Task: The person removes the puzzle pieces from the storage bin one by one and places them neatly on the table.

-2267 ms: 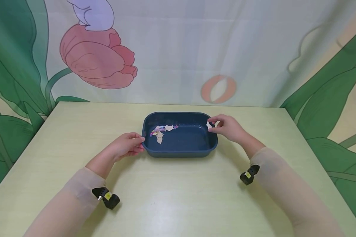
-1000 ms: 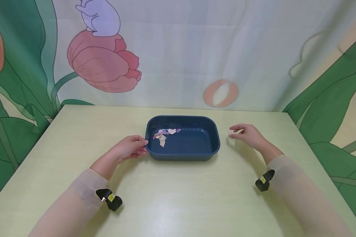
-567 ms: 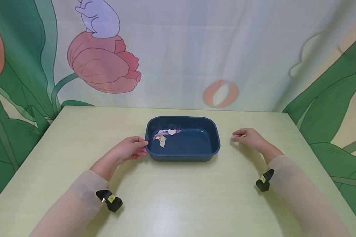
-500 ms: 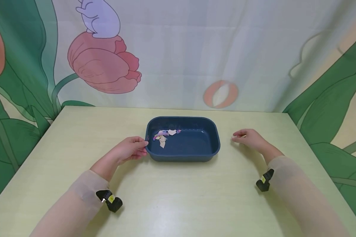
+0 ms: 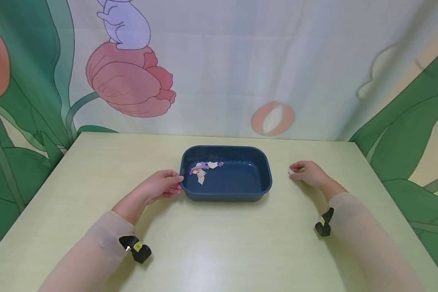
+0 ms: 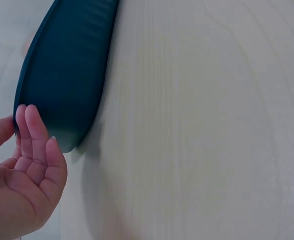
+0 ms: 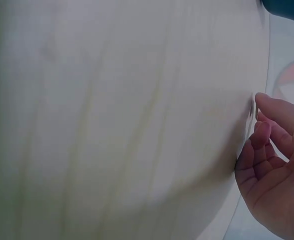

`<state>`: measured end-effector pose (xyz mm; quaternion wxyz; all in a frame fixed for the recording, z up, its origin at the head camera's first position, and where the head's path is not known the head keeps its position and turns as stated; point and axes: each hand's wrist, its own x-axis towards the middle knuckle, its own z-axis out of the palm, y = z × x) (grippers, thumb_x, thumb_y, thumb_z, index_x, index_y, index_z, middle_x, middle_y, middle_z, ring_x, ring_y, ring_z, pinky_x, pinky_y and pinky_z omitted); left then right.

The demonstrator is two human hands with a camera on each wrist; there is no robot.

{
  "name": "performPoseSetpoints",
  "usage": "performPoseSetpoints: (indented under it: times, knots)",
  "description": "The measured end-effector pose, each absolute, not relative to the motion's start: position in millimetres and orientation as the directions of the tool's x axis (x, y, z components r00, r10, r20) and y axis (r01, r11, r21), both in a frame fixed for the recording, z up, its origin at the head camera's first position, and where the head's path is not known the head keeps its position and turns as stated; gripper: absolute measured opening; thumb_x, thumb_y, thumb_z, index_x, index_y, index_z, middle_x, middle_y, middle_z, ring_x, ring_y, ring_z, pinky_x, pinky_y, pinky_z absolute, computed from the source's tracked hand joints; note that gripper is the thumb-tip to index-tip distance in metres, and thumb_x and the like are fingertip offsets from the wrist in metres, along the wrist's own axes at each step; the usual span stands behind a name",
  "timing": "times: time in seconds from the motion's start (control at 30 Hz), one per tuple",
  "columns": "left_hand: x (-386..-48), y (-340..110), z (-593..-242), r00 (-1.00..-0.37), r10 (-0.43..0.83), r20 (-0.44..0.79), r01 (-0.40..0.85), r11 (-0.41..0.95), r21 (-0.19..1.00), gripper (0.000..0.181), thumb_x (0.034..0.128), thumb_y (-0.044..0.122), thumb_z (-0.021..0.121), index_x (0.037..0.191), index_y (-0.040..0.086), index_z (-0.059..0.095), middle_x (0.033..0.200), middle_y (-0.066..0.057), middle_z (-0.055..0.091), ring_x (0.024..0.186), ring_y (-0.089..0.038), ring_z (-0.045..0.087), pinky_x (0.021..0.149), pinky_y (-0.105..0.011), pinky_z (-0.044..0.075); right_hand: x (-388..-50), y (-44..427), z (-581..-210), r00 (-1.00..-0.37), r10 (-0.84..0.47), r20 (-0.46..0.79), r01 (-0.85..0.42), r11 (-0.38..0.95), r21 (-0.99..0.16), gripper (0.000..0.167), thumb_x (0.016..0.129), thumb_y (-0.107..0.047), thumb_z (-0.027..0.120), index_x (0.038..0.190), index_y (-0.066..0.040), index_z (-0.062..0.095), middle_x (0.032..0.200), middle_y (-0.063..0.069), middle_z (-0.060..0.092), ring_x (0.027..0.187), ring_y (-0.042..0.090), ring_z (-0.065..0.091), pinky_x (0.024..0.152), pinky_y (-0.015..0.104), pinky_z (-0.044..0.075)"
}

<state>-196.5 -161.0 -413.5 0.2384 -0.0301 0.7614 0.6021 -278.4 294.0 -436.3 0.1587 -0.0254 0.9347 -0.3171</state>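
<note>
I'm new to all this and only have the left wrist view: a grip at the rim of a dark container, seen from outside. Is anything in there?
Observer: Yes. From the head view, small whitish and purple scraps lie toward the left end inside the container.
Visitor: Fun! Is the other grip reaching in too?
Observer: No, the right grip is outside, to the right of the container and apart from it.
Visitor: Is it just resting there, or has it got something?
Observer: It pinches a small whitish piece; what that is made of, I can't tell.

Head view bright; glare on near tabletop (image 5: 211,253); wrist views dimmer, hazier.
</note>
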Motion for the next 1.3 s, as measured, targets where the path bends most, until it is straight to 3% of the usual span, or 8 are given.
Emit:
performPoseSetpoints:
  times: [0.33, 0.7, 0.9, 1.0, 1.3]
  knots:
    - [-196.4, -159.9, -412.5, -0.883, 0.232, -0.407, -0.338, 0.285, 0.897, 0.027, 0.0973, 0.022, 0.051, 0.106, -0.004, 0.051, 0.081, -0.007, 0.06, 0.075, -0.019, 0.061, 0.071, -0.029, 0.051, -278.8, 295.1, -433.7, -0.956, -0.126, -0.265, 0.066, 0.789, -0.611, 0.042, 0.092, -0.019, 0.06, 0.128, 0.0, 0.048, 0.114, 0.017, 0.048, 0.099, 0.031, 0.046, 0.088, 0.041, 0.04]
    - [-196.0, -159.7, -413.7, -0.883, 0.232, -0.408, -0.337, 0.29, 0.896, 0.029, 0.0972, 0.023, 0.051, 0.108, -0.004, 0.05, 0.082, -0.007, 0.06, 0.076, -0.02, 0.061, 0.072, -0.029, 0.051, -281.1, 292.7, -413.5, -0.985, -0.125, -0.121, -0.016, 0.758, -0.652, 0.038, 0.095, -0.019, 0.054, 0.129, -0.001, 0.05, 0.116, 0.018, 0.051, 0.104, 0.033, 0.047, 0.084, 0.039, 0.041]
    - [-196.9, -159.9, -411.4, -0.882, 0.227, -0.414, -0.342, 0.298, 0.891, 0.03, 0.0972, 0.023, 0.051, 0.11, -0.005, 0.05, 0.085, -0.009, 0.061, 0.078, -0.021, 0.062, 0.073, -0.03, 0.051, -279.8, 269.2, -406.3, -0.986, -0.164, -0.03, -0.091, 0.681, -0.726, 0.046, 0.092, -0.031, 0.059, 0.13, -0.005, 0.052, 0.114, 0.015, 0.054, 0.097, 0.031, 0.053, 0.077, 0.037, 0.046]
    - [-197.2, -160.0, -410.4, -0.88, 0.219, -0.422, -0.349, 0.304, 0.886, 0.031, 0.0974, 0.023, 0.05, 0.111, -0.005, 0.05, 0.087, -0.01, 0.061, 0.079, -0.022, 0.062, 0.074, -0.03, 0.051, -278.9, 252.6, -401.5, -0.981, -0.193, -0.01, -0.117, 0.636, -0.763, 0.045, 0.091, -0.029, 0.062, 0.129, -0.006, 0.053, 0.113, 0.014, 0.055, 0.093, 0.031, 0.055, 0.074, 0.04, 0.047]
    - [-198.1, -157.9, -411.6, -0.88, 0.232, -0.414, -0.343, 0.292, 0.893, 0.031, 0.0971, 0.023, 0.051, 0.11, -0.006, 0.049, 0.082, -0.007, 0.061, 0.076, -0.02, 0.062, 0.072, -0.03, 0.051, -270.7, 216.2, -393.8, -0.96, -0.278, -0.016, -0.142, 0.537, -0.832, 0.041, 0.088, -0.021, 0.066, 0.125, -0.006, 0.056, 0.111, 0.014, 0.056, 0.09, 0.033, 0.057, 0.08, 0.042, 0.046]
